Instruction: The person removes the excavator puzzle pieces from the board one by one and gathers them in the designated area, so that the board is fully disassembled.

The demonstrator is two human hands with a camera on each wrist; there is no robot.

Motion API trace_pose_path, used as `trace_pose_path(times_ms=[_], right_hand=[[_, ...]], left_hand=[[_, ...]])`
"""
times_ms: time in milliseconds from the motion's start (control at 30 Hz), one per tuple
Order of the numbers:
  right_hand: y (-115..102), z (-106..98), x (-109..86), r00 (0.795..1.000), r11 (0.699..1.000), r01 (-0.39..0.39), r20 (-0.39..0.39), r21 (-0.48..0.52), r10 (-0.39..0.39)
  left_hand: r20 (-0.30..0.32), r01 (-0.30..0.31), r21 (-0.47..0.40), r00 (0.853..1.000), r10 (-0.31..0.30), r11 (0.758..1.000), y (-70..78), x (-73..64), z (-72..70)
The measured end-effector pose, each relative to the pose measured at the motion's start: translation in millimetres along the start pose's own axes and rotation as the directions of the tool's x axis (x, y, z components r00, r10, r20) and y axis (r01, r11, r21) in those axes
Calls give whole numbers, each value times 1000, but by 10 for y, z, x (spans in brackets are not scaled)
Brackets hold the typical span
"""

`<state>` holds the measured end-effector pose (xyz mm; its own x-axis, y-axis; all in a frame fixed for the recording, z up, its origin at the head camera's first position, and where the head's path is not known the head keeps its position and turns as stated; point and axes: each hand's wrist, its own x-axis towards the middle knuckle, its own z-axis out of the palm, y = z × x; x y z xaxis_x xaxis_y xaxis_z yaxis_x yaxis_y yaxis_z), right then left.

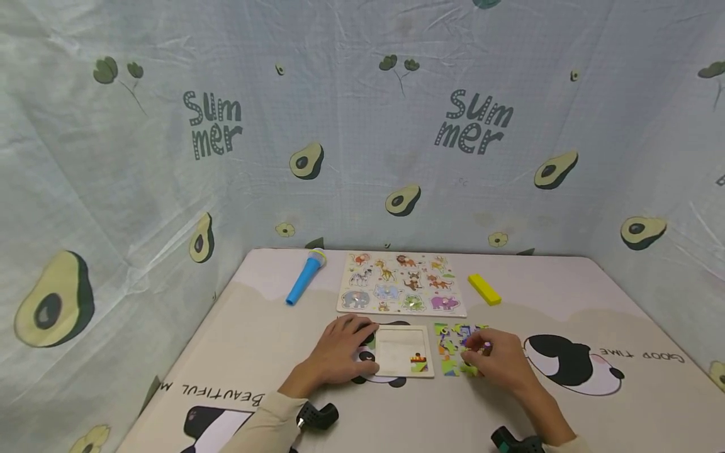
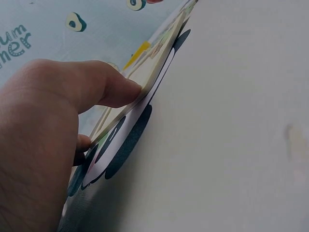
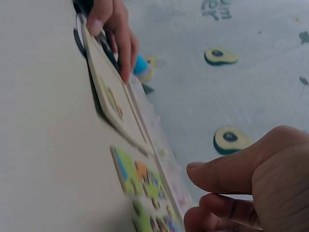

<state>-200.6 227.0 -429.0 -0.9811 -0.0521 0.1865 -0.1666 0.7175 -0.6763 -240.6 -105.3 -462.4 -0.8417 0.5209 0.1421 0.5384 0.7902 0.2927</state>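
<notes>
My left hand [image 1: 342, 349] holds the left side of a square wooden puzzle tray [image 1: 396, 352], thumb at the near rim and forefinger at the far one. In the left wrist view the thumb [image 2: 120, 89] presses on the tray's edge. A small patch of colourful puzzle pieces [image 1: 419, 363] lies in the tray's near right corner. To the right, loose jigsaw pieces [image 1: 449, 358] lie close together on the table. Over their right side hovers my right hand [image 1: 498, 360], fingers bent. Its thumb [image 3: 222, 169] and fingertips show nothing between them in the right wrist view.
Behind the tray lies an animal puzzle board [image 1: 396, 308]. A blue toy microphone [image 1: 304, 279] is at the back left, and a yellow block [image 1: 484, 289] at the back right. A patterned cloth [image 1: 362, 126] hangs around the table [image 1: 566, 302].
</notes>
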Motion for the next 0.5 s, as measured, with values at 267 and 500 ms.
trace_pose_path(times_ms=[267,500], right_hand=[[-262,253,79,986,994,110,124,0,-109],[-407,437,114,955,989,146,266,-40,-130]], left_hand=[[-3,3,-4,1000,-3,1000,-8,0,12],[3,7,-5,1000,-7,1000,0,2,23]])
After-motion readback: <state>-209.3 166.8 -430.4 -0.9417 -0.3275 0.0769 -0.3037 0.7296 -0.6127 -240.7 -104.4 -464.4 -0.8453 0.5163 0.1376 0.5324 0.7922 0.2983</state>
